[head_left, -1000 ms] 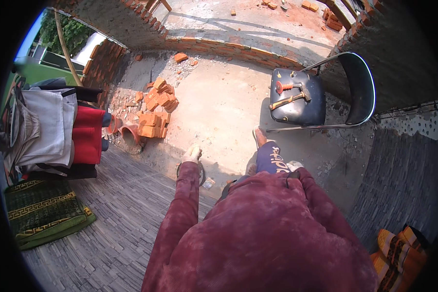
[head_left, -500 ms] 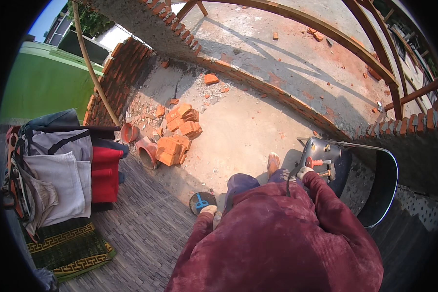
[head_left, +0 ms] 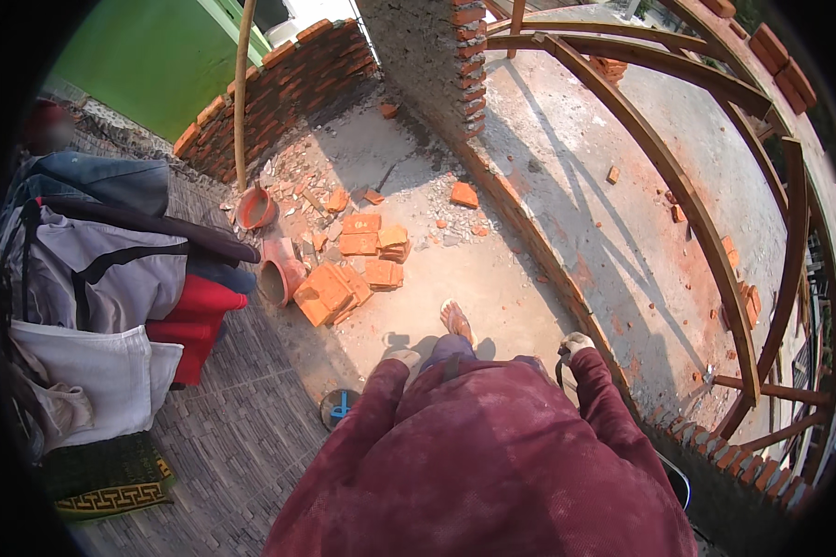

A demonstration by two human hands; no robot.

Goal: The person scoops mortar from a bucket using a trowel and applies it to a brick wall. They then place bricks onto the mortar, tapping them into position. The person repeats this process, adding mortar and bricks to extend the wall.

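My right hand (head_left: 578,344), in a pale glove, is closed round a dark strap (head_left: 561,368) beside my maroon sleeve. My left hand (head_left: 403,356), also pale-gloved, is low in front of me; its fingers are too small to read. Past it lie piles of orange bricks (head_left: 325,292) with rubble, a red bucket (head_left: 255,209) and a tipped pinkish container (head_left: 280,272). A dark round item (head_left: 337,410) with a blue T-shaped piece sits by my left arm. My bare foot (head_left: 456,320) is on the concrete.
Clothes (head_left: 102,278) hang at the left over grey patterned flooring (head_left: 223,436). A brick wall (head_left: 316,70) with a leaning pole (head_left: 243,102) stands ahead. A low brick edge (head_left: 557,269) runs diagonally; beyond it are wooden beams (head_left: 697,213). A chair frame (head_left: 678,483) peeks out at lower right.
My view has swung right, so the chair with tools has slipped mostly out of sight. My right hand has moved away from that seat, holding the strap.
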